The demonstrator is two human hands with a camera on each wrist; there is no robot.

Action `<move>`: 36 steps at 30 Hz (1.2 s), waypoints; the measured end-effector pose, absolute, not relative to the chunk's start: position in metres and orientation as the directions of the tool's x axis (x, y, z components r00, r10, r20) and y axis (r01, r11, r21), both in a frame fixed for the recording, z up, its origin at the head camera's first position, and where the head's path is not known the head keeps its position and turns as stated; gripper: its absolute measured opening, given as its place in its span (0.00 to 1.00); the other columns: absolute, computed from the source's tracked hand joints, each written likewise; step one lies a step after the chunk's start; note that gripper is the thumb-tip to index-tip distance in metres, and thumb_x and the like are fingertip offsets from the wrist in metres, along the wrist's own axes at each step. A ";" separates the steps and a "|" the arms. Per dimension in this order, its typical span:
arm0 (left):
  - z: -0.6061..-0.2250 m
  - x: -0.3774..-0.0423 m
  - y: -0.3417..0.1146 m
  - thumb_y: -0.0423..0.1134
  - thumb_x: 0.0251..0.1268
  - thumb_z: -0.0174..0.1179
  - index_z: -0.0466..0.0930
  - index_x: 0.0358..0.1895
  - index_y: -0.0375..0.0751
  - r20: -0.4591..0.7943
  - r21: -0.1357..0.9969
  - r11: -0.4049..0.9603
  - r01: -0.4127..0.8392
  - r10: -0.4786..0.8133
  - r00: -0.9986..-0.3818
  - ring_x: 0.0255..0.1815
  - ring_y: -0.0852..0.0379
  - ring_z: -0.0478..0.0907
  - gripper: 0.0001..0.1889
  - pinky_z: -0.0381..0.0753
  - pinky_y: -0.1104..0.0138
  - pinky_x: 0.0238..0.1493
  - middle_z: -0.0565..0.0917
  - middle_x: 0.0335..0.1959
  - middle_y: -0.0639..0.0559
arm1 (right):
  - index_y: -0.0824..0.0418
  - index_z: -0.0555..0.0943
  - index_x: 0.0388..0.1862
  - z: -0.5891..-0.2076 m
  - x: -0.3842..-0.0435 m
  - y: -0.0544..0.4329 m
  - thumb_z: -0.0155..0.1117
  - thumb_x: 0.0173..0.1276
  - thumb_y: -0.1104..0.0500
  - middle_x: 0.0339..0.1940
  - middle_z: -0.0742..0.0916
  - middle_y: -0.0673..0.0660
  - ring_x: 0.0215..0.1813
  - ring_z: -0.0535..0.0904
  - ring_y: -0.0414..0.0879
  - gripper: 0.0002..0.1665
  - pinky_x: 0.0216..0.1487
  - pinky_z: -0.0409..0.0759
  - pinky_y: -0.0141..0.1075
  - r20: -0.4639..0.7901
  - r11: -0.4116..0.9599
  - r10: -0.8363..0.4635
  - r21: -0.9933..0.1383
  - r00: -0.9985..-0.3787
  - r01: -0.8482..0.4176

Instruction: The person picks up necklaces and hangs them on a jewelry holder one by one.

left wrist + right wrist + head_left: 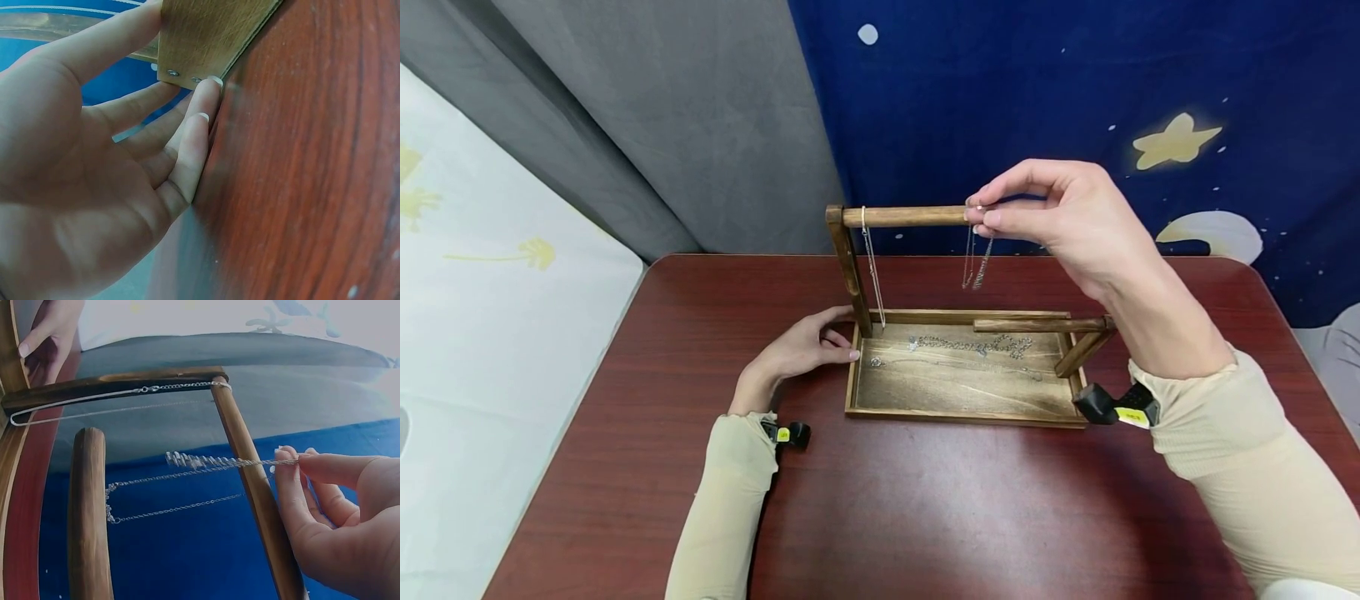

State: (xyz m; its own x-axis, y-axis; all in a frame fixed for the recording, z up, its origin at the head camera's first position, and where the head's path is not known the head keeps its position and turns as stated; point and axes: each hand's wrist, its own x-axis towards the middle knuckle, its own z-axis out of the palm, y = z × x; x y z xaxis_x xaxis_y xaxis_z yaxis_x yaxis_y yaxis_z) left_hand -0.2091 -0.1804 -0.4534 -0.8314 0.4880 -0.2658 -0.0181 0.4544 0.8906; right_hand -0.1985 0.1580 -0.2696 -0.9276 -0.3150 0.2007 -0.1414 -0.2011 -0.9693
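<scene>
My right hand (1075,221) pinches a silver chain necklace (181,509) between thumb and fingertips at the top wooden bar (917,217) of a jewelry stand. The chain hangs below the bar in a loop, and a tight twisted piece (200,461) dangles beside it. Further left on that bar hangs another silver necklace (872,267). Down at the stand's base, my left hand (797,346) touches the left end of the wooden tray (962,417), thumb and fingertips resting against it. In the left wrist view the fingertips meet the wooden end (206,37), close above the table.
Inside the tray lie a thick chain necklace (955,343) and a thin one with a round pendant (876,362). A lower, shorter bar (1037,326) juts over the tray from the right post (1082,352). The dark red table (925,508) backs onto grey and blue curtains.
</scene>
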 end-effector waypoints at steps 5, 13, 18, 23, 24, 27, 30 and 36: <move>-0.454 -0.210 -0.181 0.33 0.63 0.69 0.56 0.77 0.39 -0.263 0.892 0.451 -0.017 0.487 -0.833 0.42 0.52 0.84 0.42 0.80 0.67 0.44 0.83 0.46 0.37 | 0.76 0.83 0.44 -0.270 -0.199 0.152 0.64 0.63 0.78 0.42 0.87 0.67 0.43 0.87 0.53 0.10 0.48 0.83 0.43 0.192 -0.239 -0.371 -0.965 -0.909 -0.107; -0.455 -0.211 -0.181 0.35 0.63 0.69 0.55 0.78 0.40 -0.267 0.887 0.461 -0.018 0.483 -0.834 0.43 0.52 0.84 0.43 0.80 0.66 0.44 0.83 0.46 0.38 | 0.75 0.84 0.44 -0.272 -0.199 0.141 0.65 0.63 0.77 0.42 0.88 0.66 0.41 0.87 0.50 0.10 0.44 0.84 0.40 0.176 -0.188 -0.385 -0.976 -0.906 -0.109; -0.456 -0.212 -0.182 0.34 0.63 0.69 0.56 0.77 0.39 -0.260 0.887 0.462 -0.011 0.481 -0.837 0.43 0.52 0.84 0.42 0.80 0.66 0.44 0.82 0.48 0.38 | 0.74 0.84 0.44 -0.271 -0.199 0.135 0.66 0.63 0.75 0.41 0.88 0.65 0.41 0.87 0.50 0.10 0.44 0.84 0.38 0.185 -0.170 -0.374 -0.977 -0.909 -0.129; -0.456 -0.211 -0.182 0.34 0.63 0.69 0.56 0.77 0.39 -0.260 0.888 0.460 -0.012 0.480 -0.838 0.43 0.52 0.84 0.42 0.80 0.67 0.44 0.82 0.48 0.37 | 0.73 0.84 0.42 -0.272 -0.198 0.128 0.68 0.63 0.73 0.40 0.88 0.65 0.39 0.88 0.50 0.08 0.46 0.83 0.38 0.179 -0.173 -0.336 -0.977 -0.925 -0.127; -0.456 -0.211 -0.182 0.34 0.63 0.69 0.56 0.77 0.39 -0.261 0.888 0.459 -0.013 0.480 -0.837 0.43 0.52 0.84 0.42 0.80 0.67 0.44 0.82 0.48 0.37 | 0.73 0.84 0.42 -0.272 -0.198 0.127 0.69 0.63 0.73 0.40 0.88 0.65 0.38 0.88 0.50 0.08 0.47 0.83 0.38 0.180 -0.173 -0.330 -0.977 -0.927 -0.128; -0.456 -0.210 -0.182 0.34 0.63 0.69 0.56 0.77 0.39 -0.262 0.889 0.457 -0.016 0.480 -0.837 0.44 0.52 0.83 0.42 0.80 0.67 0.44 0.83 0.47 0.37 | 0.73 0.83 0.41 -0.273 -0.198 0.123 0.68 0.63 0.74 0.40 0.88 0.66 0.39 0.88 0.51 0.08 0.48 0.83 0.38 0.192 -0.194 -0.324 -0.972 -0.926 -0.134; -0.456 -0.210 -0.182 0.34 0.63 0.69 0.56 0.77 0.39 -0.263 0.889 0.458 -0.016 0.480 -0.837 0.44 0.52 0.83 0.42 0.80 0.67 0.44 0.82 0.48 0.37 | 0.74 0.84 0.42 -0.273 -0.199 0.119 0.68 0.63 0.74 0.40 0.88 0.65 0.41 0.88 0.51 0.08 0.48 0.83 0.38 0.203 -0.202 -0.330 -0.969 -0.922 -0.141; -0.455 -0.210 -0.182 0.34 0.63 0.69 0.56 0.77 0.39 -0.266 0.885 0.465 -0.014 0.480 -0.836 0.43 0.52 0.84 0.42 0.80 0.66 0.44 0.82 0.48 0.38 | 0.74 0.85 0.43 -0.274 -0.200 0.112 0.68 0.63 0.74 0.41 0.89 0.64 0.42 0.88 0.50 0.09 0.49 0.83 0.37 0.209 -0.188 -0.352 -0.971 -0.912 -0.150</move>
